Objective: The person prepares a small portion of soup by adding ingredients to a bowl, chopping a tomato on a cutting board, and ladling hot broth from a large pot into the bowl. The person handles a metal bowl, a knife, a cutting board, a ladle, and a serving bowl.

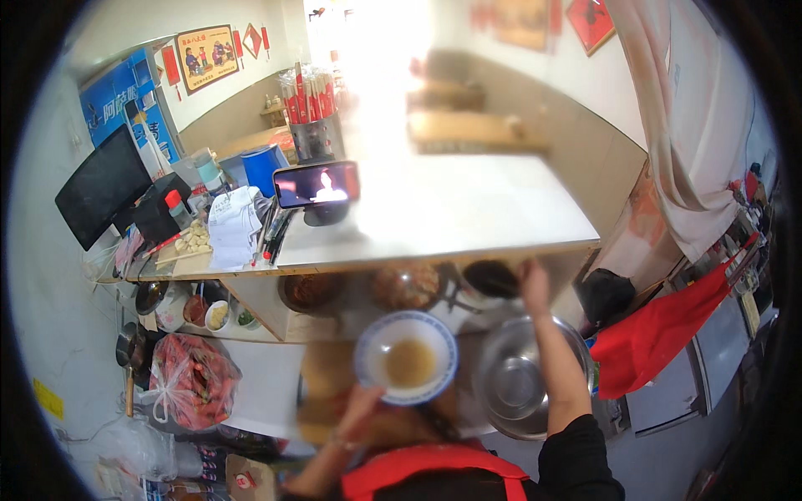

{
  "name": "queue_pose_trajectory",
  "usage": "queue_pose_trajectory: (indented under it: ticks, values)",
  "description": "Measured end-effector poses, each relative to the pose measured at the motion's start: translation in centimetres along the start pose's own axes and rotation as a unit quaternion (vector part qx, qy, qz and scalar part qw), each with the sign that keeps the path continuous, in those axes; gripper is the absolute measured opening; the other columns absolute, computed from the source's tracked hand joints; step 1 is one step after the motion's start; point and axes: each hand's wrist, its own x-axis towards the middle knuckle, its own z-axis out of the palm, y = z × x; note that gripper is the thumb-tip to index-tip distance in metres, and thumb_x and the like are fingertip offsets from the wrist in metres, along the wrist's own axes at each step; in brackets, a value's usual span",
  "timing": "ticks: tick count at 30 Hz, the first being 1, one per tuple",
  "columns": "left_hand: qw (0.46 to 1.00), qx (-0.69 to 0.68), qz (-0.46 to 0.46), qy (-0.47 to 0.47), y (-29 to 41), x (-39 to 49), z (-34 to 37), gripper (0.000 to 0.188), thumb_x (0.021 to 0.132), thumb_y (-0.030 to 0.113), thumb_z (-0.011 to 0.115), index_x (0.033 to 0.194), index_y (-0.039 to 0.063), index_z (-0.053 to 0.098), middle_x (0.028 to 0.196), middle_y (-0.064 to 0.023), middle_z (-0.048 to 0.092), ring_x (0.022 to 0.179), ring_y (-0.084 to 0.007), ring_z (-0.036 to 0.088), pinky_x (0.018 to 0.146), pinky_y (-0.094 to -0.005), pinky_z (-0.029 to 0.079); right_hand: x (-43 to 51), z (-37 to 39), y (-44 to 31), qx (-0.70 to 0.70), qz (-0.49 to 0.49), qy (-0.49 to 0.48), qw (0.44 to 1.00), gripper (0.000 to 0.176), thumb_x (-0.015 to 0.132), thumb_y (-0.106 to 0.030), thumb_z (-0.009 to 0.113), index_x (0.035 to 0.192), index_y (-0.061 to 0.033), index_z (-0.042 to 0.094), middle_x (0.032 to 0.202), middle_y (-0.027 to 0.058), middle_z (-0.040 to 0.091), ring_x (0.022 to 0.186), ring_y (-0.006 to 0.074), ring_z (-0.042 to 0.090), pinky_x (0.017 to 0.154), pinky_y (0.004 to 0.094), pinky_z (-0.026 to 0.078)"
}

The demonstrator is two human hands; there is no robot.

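My left hand (363,404) holds the lower left rim of a white bowl with a blue-patterned rim (406,325), which has brownish liquid in its bottom. Beyond it, my right hand (532,278) reaches onto the shelf beside a round dark-filled container (492,278); blur hides what its fingers hold, if anything. Under my right forearm lies a wide stainless steel basin (495,401). Also on the shelf are a pan of reddish food (406,285) and a dark pot (307,291). A wooden cutting board (319,388) shows below the white bowl.
A plastic bag of red packets or food (194,382) lies at the left, near small bowls (217,315). Above the shelf, the white counter (501,213) bears a phone on a stand (316,186), paper slips (233,225) and a chopsticks holder (316,136). A red cloth (664,338) hangs at right.
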Motion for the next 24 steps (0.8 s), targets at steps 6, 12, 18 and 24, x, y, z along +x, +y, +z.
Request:
queue_pose_trajectory:
  ticks: [6,12,18,24]
  values:
    - [0.965,0.255,-0.016,-0.059,2.3,1.0,-0.1,0.031,0.079,0.006,0.048,0.104,-0.012,0.048,0.090,-0.0159,0.061,0.075,-0.0262,0.063,0.065,-0.0353,0.055,-2.4,-1.4,-1.3,-0.270,-0.067,-0.120,0.953,0.037,0.078,-0.039,0.056,0.088,-0.0043,0.053,0.070,0.0196,0.060,0.067,0.0317,0.061,0.056,0.0417,0.048]
    - [0.983,0.034,-0.180,0.031,4.9,0.4,2.8,0.030,0.083,0.009,0.046,0.101,-0.015,0.050,0.091,-0.0184,0.061,0.077,-0.0280,0.063,0.067,-0.0334,0.054,-1.4,0.1,-0.2,0.107,0.003,-0.003,0.994,0.022,0.079,-0.018,0.061,0.088,-0.0009,0.051,0.069,0.0159,0.061,0.064,0.0294,0.061,0.058,0.0376,0.048]
    - [0.982,0.059,-0.175,-0.029,4.8,1.5,4.4,0.032,0.085,0.009,0.043,0.106,-0.016,0.046,0.097,-0.0218,0.058,0.079,-0.0298,0.062,0.068,-0.0355,0.053,0.2,2.6,1.7,0.291,0.221,-0.095,0.926,0.035,0.086,-0.025,0.056,0.096,0.0081,0.058,0.075,0.0125,0.063,0.061,0.0182,0.064,0.050,0.0277,0.052]
    - [0.981,0.027,-0.188,-0.037,2.8,2.8,4.3,0.032,0.088,0.009,0.037,0.111,-0.014,0.041,0.096,-0.0230,0.058,0.078,-0.0313,0.062,0.067,-0.0356,0.053,-0.9,-0.2,0.8,0.423,0.266,-0.092,0.861,0.030,0.090,-0.013,0.046,0.097,0.0157,0.049,0.083,0.0204,0.060,0.064,0.0271,0.065,0.053,0.0300,0.055]
